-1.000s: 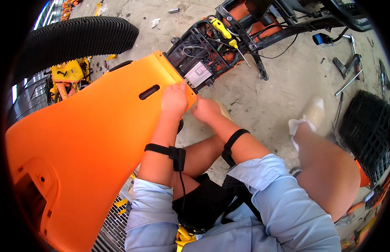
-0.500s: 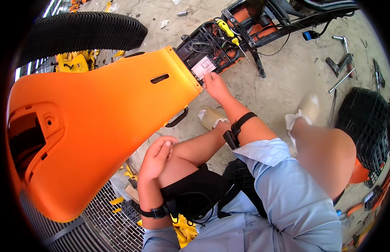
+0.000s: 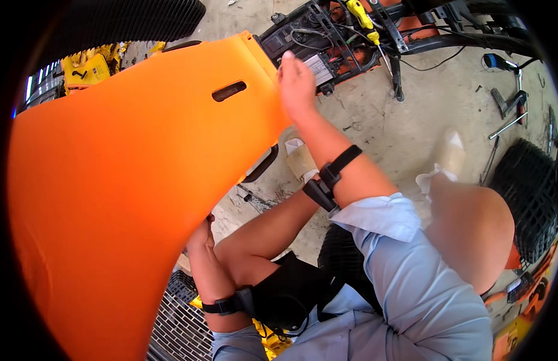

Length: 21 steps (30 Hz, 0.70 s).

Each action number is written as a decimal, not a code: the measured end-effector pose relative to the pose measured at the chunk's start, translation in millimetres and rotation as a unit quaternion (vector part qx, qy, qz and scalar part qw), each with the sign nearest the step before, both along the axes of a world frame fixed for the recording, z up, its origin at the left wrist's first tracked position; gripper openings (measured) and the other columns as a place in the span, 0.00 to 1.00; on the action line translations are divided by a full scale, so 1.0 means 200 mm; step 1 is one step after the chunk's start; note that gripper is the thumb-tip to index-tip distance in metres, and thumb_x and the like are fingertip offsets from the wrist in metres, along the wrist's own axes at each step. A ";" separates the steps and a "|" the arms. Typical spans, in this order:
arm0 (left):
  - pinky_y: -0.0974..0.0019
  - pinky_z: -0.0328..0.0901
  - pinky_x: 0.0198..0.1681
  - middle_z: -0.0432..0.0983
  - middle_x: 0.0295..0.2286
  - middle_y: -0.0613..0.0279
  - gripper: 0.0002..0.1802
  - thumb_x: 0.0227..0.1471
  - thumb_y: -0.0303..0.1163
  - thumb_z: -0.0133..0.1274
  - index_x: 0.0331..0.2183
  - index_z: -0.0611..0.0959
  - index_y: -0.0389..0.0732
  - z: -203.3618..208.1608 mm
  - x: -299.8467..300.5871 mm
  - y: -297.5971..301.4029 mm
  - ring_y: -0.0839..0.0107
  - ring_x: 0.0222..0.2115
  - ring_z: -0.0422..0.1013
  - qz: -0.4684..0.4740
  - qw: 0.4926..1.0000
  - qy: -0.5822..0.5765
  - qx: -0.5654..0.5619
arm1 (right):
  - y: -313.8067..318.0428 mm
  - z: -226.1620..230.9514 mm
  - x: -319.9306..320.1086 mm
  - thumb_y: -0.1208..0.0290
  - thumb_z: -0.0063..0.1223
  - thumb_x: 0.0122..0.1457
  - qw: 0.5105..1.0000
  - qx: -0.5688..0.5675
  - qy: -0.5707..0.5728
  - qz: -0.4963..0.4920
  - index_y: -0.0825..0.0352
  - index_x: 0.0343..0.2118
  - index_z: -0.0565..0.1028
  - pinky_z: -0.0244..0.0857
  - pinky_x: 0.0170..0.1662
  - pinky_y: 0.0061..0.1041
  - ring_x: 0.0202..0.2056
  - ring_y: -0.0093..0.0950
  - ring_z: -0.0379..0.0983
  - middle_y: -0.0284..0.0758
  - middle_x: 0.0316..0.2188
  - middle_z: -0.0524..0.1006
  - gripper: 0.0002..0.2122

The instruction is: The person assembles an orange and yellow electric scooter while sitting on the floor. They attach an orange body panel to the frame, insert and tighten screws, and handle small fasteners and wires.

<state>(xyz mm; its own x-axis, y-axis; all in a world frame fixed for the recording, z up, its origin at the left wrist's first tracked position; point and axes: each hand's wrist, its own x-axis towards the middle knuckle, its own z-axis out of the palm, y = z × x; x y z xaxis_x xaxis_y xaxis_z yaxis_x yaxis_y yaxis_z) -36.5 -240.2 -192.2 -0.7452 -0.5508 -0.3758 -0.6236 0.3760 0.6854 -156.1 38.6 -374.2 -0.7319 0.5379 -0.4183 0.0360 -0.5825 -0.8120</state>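
Note:
A large orange body panel with a slot near its narrow end fills the left side. At that narrow end, my right hand closes over the near corner, fingers together and pointing away from me. Just past it lies a vehicle's black frame with wiring and a pale labelled box. A yellow-handled screwdriver rests across the frame. My left hand reaches under the panel's near edge, above my thigh. The panel hides most of its fingers.
Hand tools, including a T-handled wrench, lie on the concrete floor at right. A black plastic crate stands near my knee. A black ribbed tyre-like piece and yellow parts are at upper left.
The panel's wide end looks raised and nearer to me. My right hand has shifted from the pale box onto the panel's corner; my left has gone from my thigh to beneath the panel's edge.

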 end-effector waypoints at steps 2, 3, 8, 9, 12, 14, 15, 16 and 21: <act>0.69 0.64 0.26 0.70 0.27 0.64 0.05 0.57 0.26 0.50 0.37 0.75 0.40 -0.02 0.00 -0.09 0.73 0.24 0.66 -0.082 0.993 0.023 -0.077 | 0.13 0.02 -0.04 0.54 0.43 0.66 0.997 0.026 0.012 -0.068 0.69 0.23 0.70 0.62 0.31 0.27 0.25 0.22 0.65 0.32 0.19 0.71 0.22; 0.69 0.64 0.27 0.70 0.28 0.63 0.04 0.57 0.26 0.51 0.36 0.76 0.40 -0.02 0.01 -0.13 0.73 0.24 0.66 -0.114 0.986 0.030 -0.121 | 0.18 0.01 -0.05 0.57 0.42 0.67 0.988 0.021 0.085 -0.129 0.69 0.24 0.69 0.61 0.30 0.26 0.24 0.21 0.64 0.31 0.19 0.70 0.20; 0.62 0.66 0.43 0.74 0.41 0.56 0.15 0.56 0.29 0.54 0.45 0.77 0.36 0.04 0.09 -0.20 0.65 0.40 0.70 -0.291 0.857 0.011 -0.425 | -0.08 -0.03 -0.06 0.60 0.43 0.67 0.914 0.321 0.007 -0.247 0.65 0.26 0.68 0.61 0.27 0.33 0.22 0.31 0.66 0.36 0.19 0.71 0.15; 0.61 0.65 0.45 0.74 0.43 0.55 0.17 0.56 0.30 0.54 0.46 0.76 0.35 0.04 0.08 -0.19 0.64 0.43 0.69 -0.285 0.840 -0.027 -0.460 | -0.20 -0.04 -0.07 0.61 0.43 0.67 0.926 0.315 -0.043 -0.204 0.65 0.26 0.68 0.61 0.27 0.37 0.22 0.37 0.68 0.39 0.19 0.72 0.15; 0.59 0.63 0.50 0.73 0.47 0.54 0.20 0.55 0.33 0.56 0.48 0.76 0.34 0.05 0.06 -0.13 0.62 0.48 0.67 -0.272 0.815 -0.118 -0.498 | -0.36 -0.10 -0.02 0.58 0.45 0.65 0.950 0.295 -0.055 -0.082 0.65 0.25 0.67 0.60 0.27 0.46 0.25 0.50 0.69 0.46 0.21 0.72 0.16; 0.59 0.63 0.49 0.74 0.46 0.56 0.19 0.56 0.34 0.56 0.46 0.77 0.34 0.04 0.04 -0.10 0.63 0.47 0.68 -0.269 0.847 -0.071 -0.453 | -0.38 -0.11 -0.01 0.57 0.45 0.65 0.953 0.294 -0.063 -0.043 0.65 0.25 0.67 0.60 0.27 0.46 0.25 0.50 0.69 0.46 0.21 0.72 0.17; 0.59 0.62 0.51 0.72 0.48 0.55 0.21 0.56 0.37 0.55 0.47 0.76 0.34 0.06 0.03 -0.09 0.62 0.48 0.66 -0.288 0.860 -0.050 -0.417 | -0.36 -0.10 -0.01 0.57 0.46 0.65 0.951 0.301 -0.059 -0.039 0.65 0.25 0.67 0.60 0.27 0.46 0.25 0.50 0.69 0.45 0.21 0.72 0.17; 0.58 0.61 0.52 0.71 0.49 0.55 0.23 0.56 0.40 0.53 0.49 0.75 0.35 0.05 0.02 -0.10 0.61 0.50 0.65 -0.263 0.858 -0.079 -0.434 | -0.34 -0.09 -0.02 0.57 0.45 0.65 0.953 0.295 -0.063 -0.019 0.65 0.25 0.67 0.60 0.27 0.46 0.26 0.50 0.70 0.45 0.21 0.72 0.17; 0.58 0.55 0.55 0.64 0.52 0.55 0.27 0.57 0.44 0.51 0.52 0.71 0.37 0.04 -0.02 -0.18 0.62 0.53 0.59 -0.241 0.893 -0.136 -0.354 | -0.30 -0.01 0.01 0.57 0.45 0.65 0.950 0.301 -0.084 0.007 0.65 0.25 0.67 0.60 0.28 0.47 0.27 0.49 0.71 0.44 0.23 0.73 0.17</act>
<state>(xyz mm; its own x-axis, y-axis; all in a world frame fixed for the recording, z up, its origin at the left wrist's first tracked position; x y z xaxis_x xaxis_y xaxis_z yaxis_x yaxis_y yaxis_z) -40.7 -275.5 -185.1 -0.8944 -0.3614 -0.2635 -0.3791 0.9252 0.0176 -153.7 -20.5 -375.6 -0.6905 0.7078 -0.1492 0.1983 -0.0132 -0.9801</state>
